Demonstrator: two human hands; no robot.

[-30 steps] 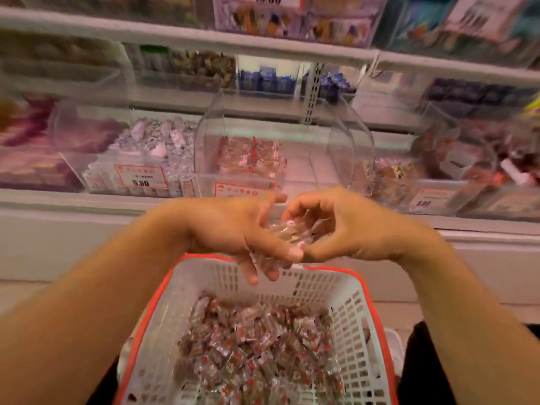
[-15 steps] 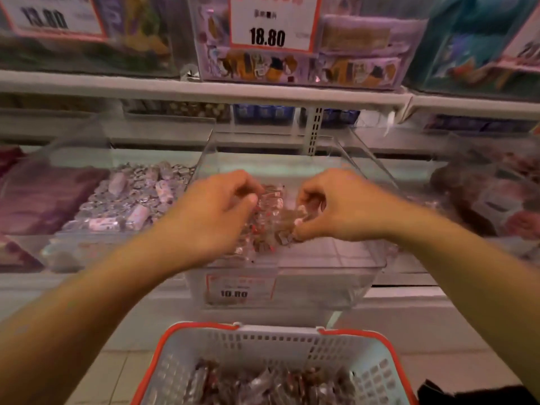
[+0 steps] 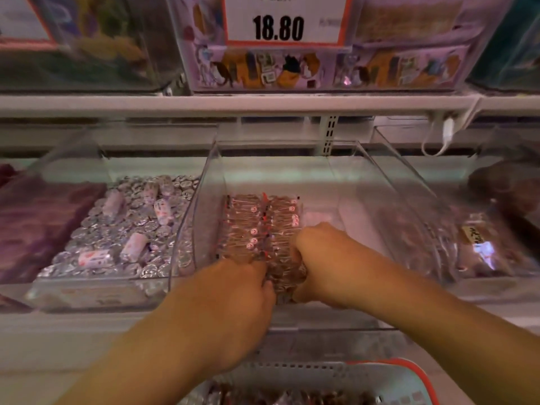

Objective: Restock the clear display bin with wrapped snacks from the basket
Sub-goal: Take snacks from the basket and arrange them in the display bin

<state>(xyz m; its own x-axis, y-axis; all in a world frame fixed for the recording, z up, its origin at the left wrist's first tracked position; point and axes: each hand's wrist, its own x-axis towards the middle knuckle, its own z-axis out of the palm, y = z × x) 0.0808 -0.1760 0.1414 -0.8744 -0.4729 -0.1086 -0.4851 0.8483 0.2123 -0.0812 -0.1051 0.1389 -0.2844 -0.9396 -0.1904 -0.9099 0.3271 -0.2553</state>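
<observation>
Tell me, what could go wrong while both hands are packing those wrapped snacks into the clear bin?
Both hands, left hand and right hand, press a loose clump against the neat rows of wrapped snacks; a hard push might topple those rows. The clump sits near the clear display bin's front edge, so pieces could spill over. Some might miss the basket below, which shows only partly.

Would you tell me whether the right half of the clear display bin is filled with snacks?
No, the wrapped snacks sit in the left part of the clear display bin, whose right floor is bare.
</observation>
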